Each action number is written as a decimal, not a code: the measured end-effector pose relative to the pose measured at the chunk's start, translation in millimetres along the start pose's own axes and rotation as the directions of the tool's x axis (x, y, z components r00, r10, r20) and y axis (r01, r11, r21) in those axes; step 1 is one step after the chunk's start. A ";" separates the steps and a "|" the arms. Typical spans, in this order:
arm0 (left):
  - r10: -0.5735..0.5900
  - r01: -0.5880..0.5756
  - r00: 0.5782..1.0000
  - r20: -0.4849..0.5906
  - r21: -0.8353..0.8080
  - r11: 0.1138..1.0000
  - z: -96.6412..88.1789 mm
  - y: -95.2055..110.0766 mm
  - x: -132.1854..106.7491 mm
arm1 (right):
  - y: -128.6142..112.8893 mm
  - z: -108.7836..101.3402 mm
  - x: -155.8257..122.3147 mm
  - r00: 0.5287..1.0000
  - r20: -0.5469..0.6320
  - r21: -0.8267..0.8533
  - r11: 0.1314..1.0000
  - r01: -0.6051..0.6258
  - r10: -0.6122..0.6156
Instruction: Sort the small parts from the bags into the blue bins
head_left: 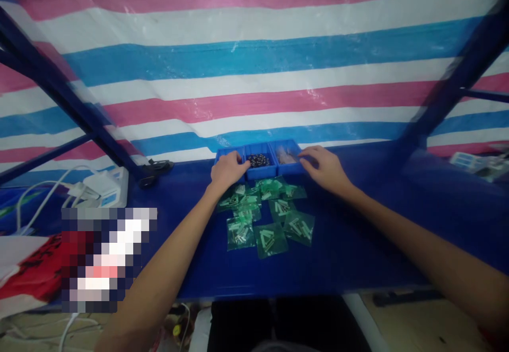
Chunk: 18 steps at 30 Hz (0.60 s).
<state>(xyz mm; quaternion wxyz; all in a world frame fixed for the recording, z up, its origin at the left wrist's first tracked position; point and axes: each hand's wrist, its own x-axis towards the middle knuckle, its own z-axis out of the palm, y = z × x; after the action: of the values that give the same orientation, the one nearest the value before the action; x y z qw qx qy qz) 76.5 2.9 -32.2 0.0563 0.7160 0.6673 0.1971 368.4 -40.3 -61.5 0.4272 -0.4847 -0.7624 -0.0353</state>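
Three small blue bins stand side by side at the back of the blue table. My left hand (228,169) is curled over the left blue bin (220,156), thumb at the wall by the middle bin; it hides most of that bin's inside. Small dark metal parts fill the middle blue bin (260,172). In the right blue bin (292,169) lie pale, clear-looking pieces, too blurred to name. My right hand (324,169) is at that bin's right side, fingers and thumb apart, fingertips at the wall. Several green-tinted plastic bags (272,239) with small pale and metal parts lie in front.
White power adapters and cables (105,187) sit at the left, near a black cable (159,166). A red and white bag (32,272) lies at the left edge. Blue metal posts (59,92) flank a striped sheet (254,60). A pale object (469,161) is at far right.
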 end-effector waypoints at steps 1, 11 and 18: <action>0.015 -0.015 1.000 -0.007 0.000 1.000 0.3 -0.4 -0.6 | 0.8 -0.1 0.2 1.000 -0.003 0.001 1.000 -0.001 0.001; 0.039 -0.034 0.999 -0.029 0.178 0.983 -7.7 15.6 3.1 | 2.3 0.7 -0.4 1.000 0.016 0.001 1.000 0.008 -0.008; 0.013 -0.015 1.000 0.011 0.200 0.980 -12.1 29.4 9.7 | -4.7 0.4 -2.1 0.999 0.045 -0.022 0.999 0.028 -0.027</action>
<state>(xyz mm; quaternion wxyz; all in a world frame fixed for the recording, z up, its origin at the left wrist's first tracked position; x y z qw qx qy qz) 99.9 7.1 -9.0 -0.0141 0.7237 0.6785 0.1257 364.8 -44.1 -61.5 0.4040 -0.4796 -0.7780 -0.0391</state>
